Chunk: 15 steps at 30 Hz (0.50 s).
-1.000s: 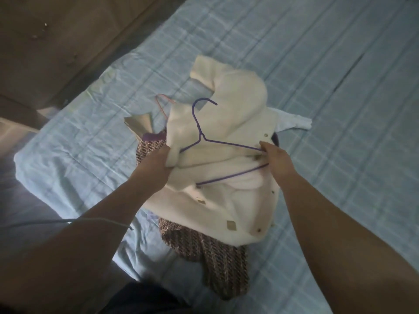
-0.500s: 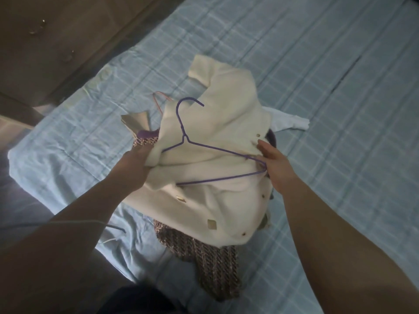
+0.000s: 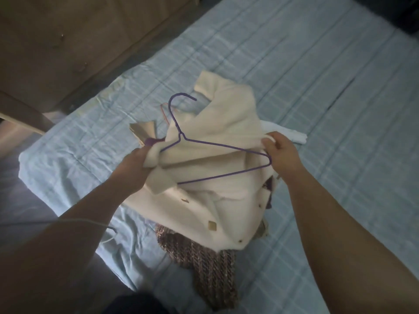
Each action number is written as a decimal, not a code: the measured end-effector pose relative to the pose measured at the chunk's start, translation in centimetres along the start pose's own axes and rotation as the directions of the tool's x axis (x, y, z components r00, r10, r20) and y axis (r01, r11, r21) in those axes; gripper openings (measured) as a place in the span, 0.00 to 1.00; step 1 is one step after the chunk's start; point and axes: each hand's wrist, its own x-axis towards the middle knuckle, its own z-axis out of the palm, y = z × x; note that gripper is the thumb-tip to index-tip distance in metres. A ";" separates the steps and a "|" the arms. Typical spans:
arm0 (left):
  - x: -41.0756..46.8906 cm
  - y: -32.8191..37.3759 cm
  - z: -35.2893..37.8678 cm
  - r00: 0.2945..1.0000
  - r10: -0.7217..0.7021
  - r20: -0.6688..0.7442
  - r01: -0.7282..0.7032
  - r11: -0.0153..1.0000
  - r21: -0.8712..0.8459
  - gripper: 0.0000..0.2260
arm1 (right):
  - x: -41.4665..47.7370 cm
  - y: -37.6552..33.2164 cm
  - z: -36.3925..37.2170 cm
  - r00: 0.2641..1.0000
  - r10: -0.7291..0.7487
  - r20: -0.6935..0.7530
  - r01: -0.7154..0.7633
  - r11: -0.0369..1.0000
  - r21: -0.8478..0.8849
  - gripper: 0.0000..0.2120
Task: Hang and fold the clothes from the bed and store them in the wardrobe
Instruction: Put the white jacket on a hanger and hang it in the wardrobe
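Note:
A cream buttoned jacket (image 3: 217,137) lies bunched on the light blue bed (image 3: 317,87), on top of a pile of clothes. A purple wire hanger (image 3: 217,145) rests on it, hook pointing away from me. My left hand (image 3: 133,164) grips the jacket's left edge together with the hanger's left end. My right hand (image 3: 282,152) pinches the jacket's fabric at the hanger's right corner. Beneath the jacket lie a brown and purple knitted garment (image 3: 204,264), a white piece (image 3: 288,134) and a beige piece (image 3: 145,130).
A pink wire hanger (image 3: 164,111) peeks out behind the pile. A brown wooden cabinet (image 3: 68,41) stands past the bed's left edge. A thin white cable (image 3: 90,222) runs across my left forearm. The bed's near left corner (image 3: 29,159) drops to the floor.
My right hand has shifted from the hanger's right corner up onto the jacket fabric and lifted it. The jacket's right shoulder has been drawn toward the hanger's end.

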 end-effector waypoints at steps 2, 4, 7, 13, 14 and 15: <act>-0.4 0.8 -0.9 1.000 0.008 -0.014 -0.007 1.000 0.014 0.23 | -0.9 -2.0 -1.7 0.997 -0.073 -0.032 0.072 0.997 -0.027 0.04; -1.1 2.1 -1.9 0.998 0.035 -0.049 -0.035 0.999 -0.009 0.25 | -2.3 -4.0 -3.5 0.987 -0.142 -0.079 0.137 0.988 -0.070 0.04; -2.4 5.0 -3.6 0.989 0.117 -0.093 -0.119 0.993 -0.008 0.24 | -5.1 -6.1 -6.3 0.961 -0.204 -0.186 0.185 0.976 -0.117 0.05; -6.7 11.1 -7.5 0.953 0.273 -0.128 -0.265 0.961 0.078 0.21 | -12.8 -9.1 -11.6 0.889 -0.257 -0.379 0.235 0.967 -0.102 0.06; -7.7 12.2 -8.2 0.948 0.293 -0.126 -0.282 0.955 0.092 0.22 | -14.2 -9.5 -12.4 0.875 -0.282 -0.394 0.260 0.960 -0.108 0.06; -8.6 13.3 -8.9 0.945 0.305 -0.121 -0.294 0.951 0.099 0.21 | -15.4 -9.9 -13.2 0.863 -0.298 -0.408 0.274 0.955 -0.117 0.06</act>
